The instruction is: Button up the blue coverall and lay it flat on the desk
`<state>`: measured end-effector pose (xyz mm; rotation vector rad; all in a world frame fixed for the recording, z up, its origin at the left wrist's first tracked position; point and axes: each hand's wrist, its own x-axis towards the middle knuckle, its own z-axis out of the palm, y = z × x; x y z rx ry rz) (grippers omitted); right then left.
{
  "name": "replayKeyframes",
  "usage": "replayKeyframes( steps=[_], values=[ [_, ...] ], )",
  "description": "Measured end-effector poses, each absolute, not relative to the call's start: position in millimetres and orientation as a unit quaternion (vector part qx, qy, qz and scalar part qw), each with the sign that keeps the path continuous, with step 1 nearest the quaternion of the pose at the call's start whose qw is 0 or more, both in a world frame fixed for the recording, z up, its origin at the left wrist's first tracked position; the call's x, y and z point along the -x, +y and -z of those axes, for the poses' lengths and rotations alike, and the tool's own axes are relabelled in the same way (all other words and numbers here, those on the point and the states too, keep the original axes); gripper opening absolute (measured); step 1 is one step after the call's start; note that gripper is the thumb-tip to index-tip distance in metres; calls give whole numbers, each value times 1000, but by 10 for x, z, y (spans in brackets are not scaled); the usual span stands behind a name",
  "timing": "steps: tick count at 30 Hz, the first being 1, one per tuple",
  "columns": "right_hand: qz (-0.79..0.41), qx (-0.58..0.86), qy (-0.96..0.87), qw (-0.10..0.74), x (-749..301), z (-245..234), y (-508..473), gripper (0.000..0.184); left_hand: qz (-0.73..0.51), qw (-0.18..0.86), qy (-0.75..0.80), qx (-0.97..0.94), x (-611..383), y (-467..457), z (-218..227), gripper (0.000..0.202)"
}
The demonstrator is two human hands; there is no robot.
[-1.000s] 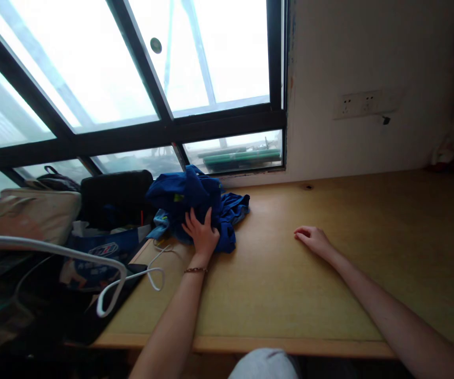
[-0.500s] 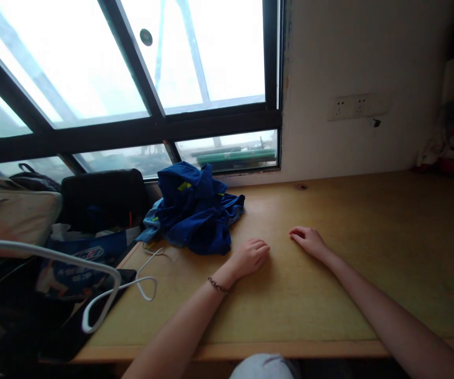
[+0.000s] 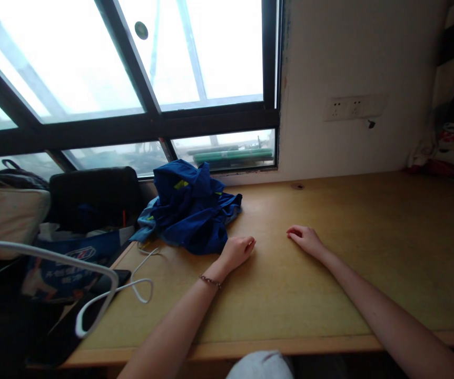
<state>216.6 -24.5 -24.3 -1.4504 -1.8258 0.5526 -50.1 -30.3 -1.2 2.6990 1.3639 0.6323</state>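
A crumpled blue garment [image 3: 190, 213] lies in a heap on the wooden desk [image 3: 329, 284], close under the window. My left hand [image 3: 238, 249] rests on the desk with fingers curled, right beside the garment's near edge and holding nothing. My right hand [image 3: 305, 240] lies on the desk a little to the right, fingers loosely bent and empty. A thin bracelet sits on my left wrist.
A white clothes hanger [image 3: 92, 295] hangs over the desk's left end. Left of the desk are a black case [image 3: 92, 197], a blue bag [image 3: 72, 258] and a beige cushion [image 3: 6, 216]. A wall socket [image 3: 349, 107] is above the desk. Striped fabric lies at far right.
My left hand let go of the blue garment, drew back to the desk, and now sits beside the heap. My right hand stayed put. The view shifted slightly left.
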Motion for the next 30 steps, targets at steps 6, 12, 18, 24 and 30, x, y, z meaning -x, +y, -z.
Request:
replayKeyframes(
  steps=[6, 12, 18, 24, 30],
  values=[
    [-215, 558, -713, 366, -2174, 252, -247, 17, -204, 35, 429, -879, 511, -295, -6, 33],
    [-216, 557, -713, 367, -2168, 238, -262, 17, -207, 40, 437, -874, 522, -281, -7, 31],
    [-217, 558, -713, 364, -2175, 262, -236, 17, -217, 47, 417, -882, 541, -252, 37, 28],
    [-214, 556, -715, 367, -2185, 300, -220, 16, -215, 38, 407, -887, 547, -228, 68, 27],
    [-211, 557, -714, 367, -2180, 288, -222, 16, -221, 37, 407, -885, 556, -228, 76, 26]
  ],
)
